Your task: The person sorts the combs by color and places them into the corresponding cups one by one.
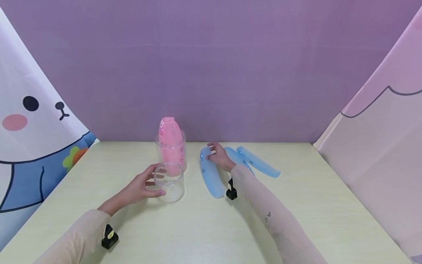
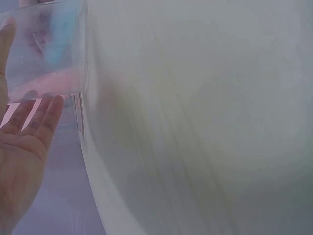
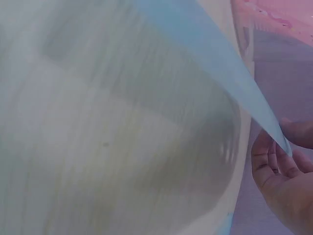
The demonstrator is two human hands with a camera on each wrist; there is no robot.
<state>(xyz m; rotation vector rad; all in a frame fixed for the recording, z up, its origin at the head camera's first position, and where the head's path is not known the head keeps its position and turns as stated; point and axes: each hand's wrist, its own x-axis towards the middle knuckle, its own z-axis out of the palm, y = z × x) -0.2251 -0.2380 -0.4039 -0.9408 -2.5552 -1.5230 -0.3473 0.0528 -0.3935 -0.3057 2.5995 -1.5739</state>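
Observation:
My left hand (image 1: 141, 187) holds a clear plastic cup (image 1: 174, 192), thumb on the near side and fingers round the far side. In the left wrist view the thumb and fingertips lie against the cup's wall (image 2: 29, 58). With thumb and fingers my right hand (image 1: 219, 157) pinches the far end of a blue comb (image 1: 212, 179). The right wrist view shows this comb (image 3: 215, 54) slanting, its tip between thumb and fingers of the hand (image 3: 288, 181). Two more blue combs, one (image 1: 260, 162) to the right and one (image 1: 235, 156) partly under my right forearm, lie on the table.
Behind the held cup stands another clear cup (image 1: 158, 154) with pink combs (image 1: 170, 134) upright in it. The pale table (image 1: 197, 234) ends at a purple cloth (image 1: 230, 73); printed cloths hang at both sides.

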